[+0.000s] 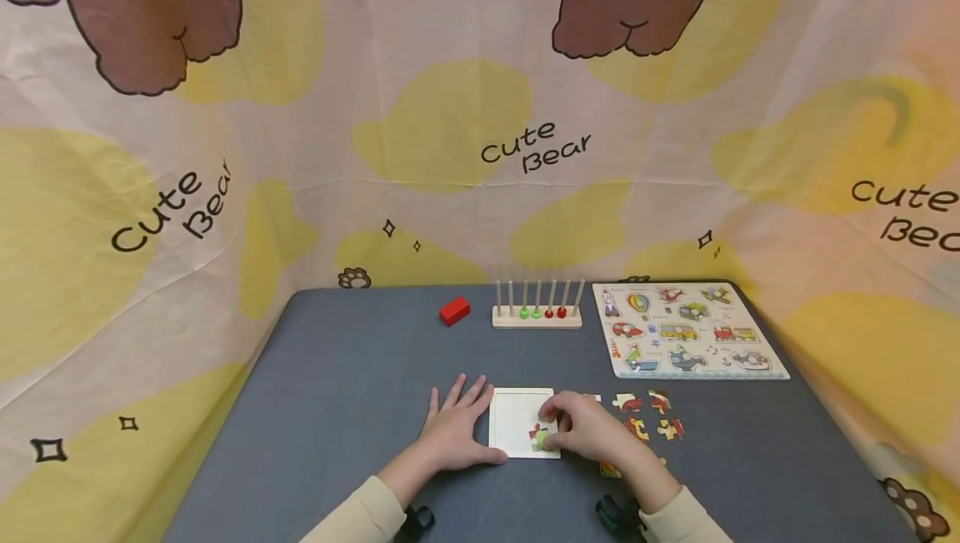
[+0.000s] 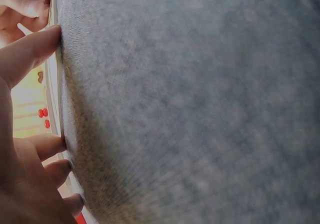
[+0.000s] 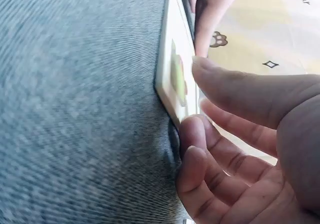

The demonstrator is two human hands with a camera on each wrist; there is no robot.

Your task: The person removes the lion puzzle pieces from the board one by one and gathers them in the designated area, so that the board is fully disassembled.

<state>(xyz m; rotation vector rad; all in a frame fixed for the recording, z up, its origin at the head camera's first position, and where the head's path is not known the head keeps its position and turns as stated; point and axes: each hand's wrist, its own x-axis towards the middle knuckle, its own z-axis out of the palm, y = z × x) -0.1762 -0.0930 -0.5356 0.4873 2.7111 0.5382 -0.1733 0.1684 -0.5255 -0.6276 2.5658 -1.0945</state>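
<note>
A square white puzzle frame [image 1: 516,416] lies flat on the table before me. In its lower right part sits a red-and-green jigsaw piece [image 1: 537,436], seen edge-on as a green shape [image 3: 178,79] in the right wrist view. My left hand [image 1: 454,435] is spread at the frame's left side, its thumb at the lower left corner and its fingertips along the edge. My right hand [image 1: 592,429] reaches over the frame's right edge with bent fingers. Its thumb is close beside the jigsaw piece, and a gap shows between thumb and fingers.
More jigsaw pieces [image 1: 671,429] lie right of the frame, some partly hidden by my right hand. Behind stand a wooden peg rack [image 1: 537,321] with green and red beads, a red block [image 1: 454,311] and a vehicle picture board [image 1: 701,331]. A printed curtain [image 1: 442,218] hangs behind the table.
</note>
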